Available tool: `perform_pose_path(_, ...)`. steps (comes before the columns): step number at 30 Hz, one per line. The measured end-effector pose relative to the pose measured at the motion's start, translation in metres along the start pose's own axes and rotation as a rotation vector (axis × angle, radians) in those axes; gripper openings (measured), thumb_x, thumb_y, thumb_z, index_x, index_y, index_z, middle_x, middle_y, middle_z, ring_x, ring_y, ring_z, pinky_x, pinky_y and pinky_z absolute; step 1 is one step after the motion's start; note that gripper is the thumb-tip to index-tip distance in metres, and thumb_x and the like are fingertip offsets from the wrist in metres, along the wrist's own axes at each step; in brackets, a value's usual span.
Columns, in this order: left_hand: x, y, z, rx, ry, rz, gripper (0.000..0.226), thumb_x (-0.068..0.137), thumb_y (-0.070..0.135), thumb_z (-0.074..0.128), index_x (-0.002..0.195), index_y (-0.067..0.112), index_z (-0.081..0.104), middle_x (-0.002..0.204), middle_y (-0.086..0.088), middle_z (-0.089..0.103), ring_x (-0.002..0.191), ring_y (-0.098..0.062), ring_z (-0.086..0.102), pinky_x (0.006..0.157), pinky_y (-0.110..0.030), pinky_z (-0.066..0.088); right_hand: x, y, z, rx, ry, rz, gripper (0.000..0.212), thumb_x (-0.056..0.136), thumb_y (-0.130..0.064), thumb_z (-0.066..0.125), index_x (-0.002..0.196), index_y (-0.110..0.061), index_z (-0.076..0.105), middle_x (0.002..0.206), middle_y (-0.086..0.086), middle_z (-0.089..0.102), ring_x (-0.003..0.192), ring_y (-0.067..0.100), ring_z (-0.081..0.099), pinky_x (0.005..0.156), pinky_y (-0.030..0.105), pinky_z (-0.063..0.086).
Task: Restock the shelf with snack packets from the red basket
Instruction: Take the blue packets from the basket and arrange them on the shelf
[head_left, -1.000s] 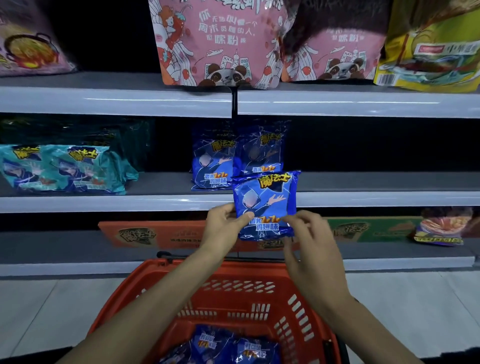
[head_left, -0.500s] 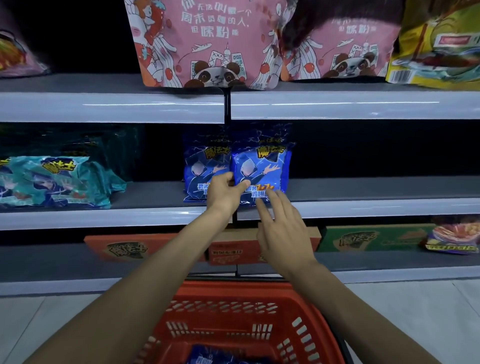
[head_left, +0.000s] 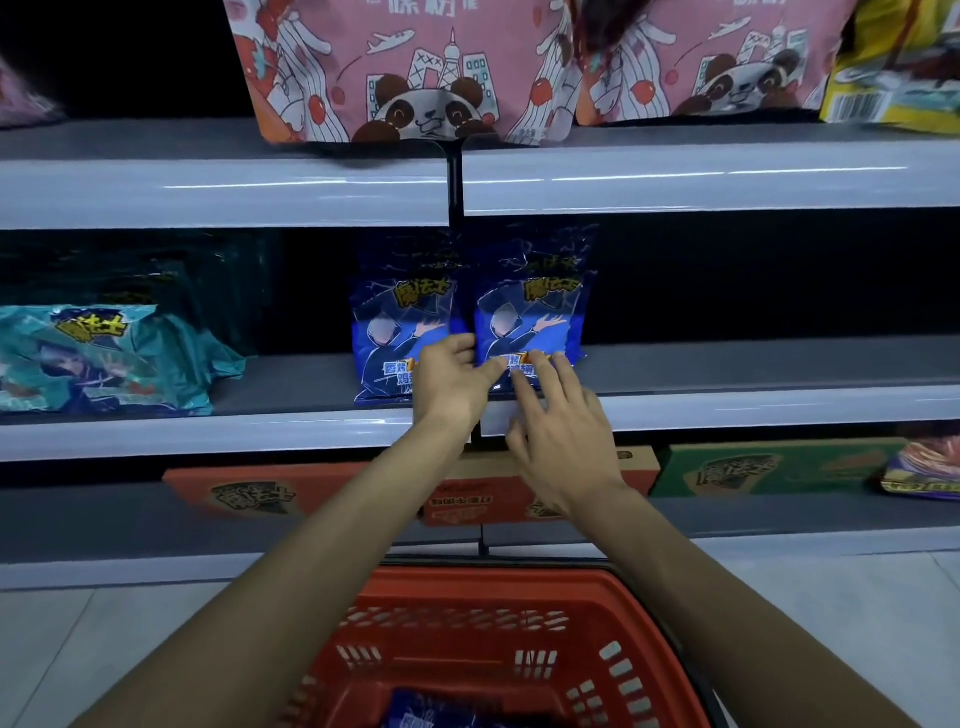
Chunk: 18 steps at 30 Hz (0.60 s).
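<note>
As the left hand (head_left: 449, 387) apparently pinches the blue packet (head_left: 530, 317), the right hand (head_left: 563, 436) touches it flat-fingered.

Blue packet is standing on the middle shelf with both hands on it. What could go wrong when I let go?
1. The blue packet stands upright near the shelf edge. Once the left hand and right hand release, it may tip forward and fall, perhaps toward the red basket.
2. The left hand overlaps the neighbouring packet, so pulling back could knock it askew.
</note>
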<state>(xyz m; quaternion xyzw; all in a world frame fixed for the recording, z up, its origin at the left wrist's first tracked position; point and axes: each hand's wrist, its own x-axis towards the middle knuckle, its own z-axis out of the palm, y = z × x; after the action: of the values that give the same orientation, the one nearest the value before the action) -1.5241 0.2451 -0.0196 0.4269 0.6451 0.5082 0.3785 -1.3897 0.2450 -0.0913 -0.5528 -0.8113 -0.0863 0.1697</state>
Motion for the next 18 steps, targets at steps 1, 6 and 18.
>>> perform_pose_path(1,-0.005,-0.004,-0.006,0.005,-0.002,0.005,0.042,0.092,0.01,0.078,0.132,0.005,0.065,0.124,-0.004,0.07,0.111,-0.016,0.067,0.102,-0.029,0.052,0.0,0.001,0.0,-0.014,0.001,-0.009,0.056,0.096,-0.032,0.038,0.144,-0.008,0.054,0.156,0.016,0.045,0.149,0.039,0.037,0.108,0.05,0.044)
perform_pose_path(6,-0.029,-0.035,-0.045,0.472,0.084,0.292,0.031,0.098,0.024,0.068,0.129,0.021,0.069,0.128,0.006,0.069,0.117,-0.014,0.063,0.101,-0.041,0.053,0.003,0.001,-0.002,-0.023,0.023,-0.019,0.054,0.096,-0.034,0.049,0.145,-0.011,0.051,0.154,0.014,0.047,0.147,0.038,0.039,0.109,0.049,0.043)
perform_pose_path(18,-0.001,-0.063,-0.075,1.24,0.095,0.483,0.058,0.1,0.05,0.053,0.154,0.029,0.048,0.16,-0.006,0.042,0.142,-0.03,0.045,0.102,-0.047,0.041,0.016,-0.005,-0.001,0.0,-0.033,0.034,0.061,0.096,-0.04,0.039,0.152,-0.015,0.047,0.159,0.011,0.041,0.151,0.036,0.031,0.114,0.054,0.039)
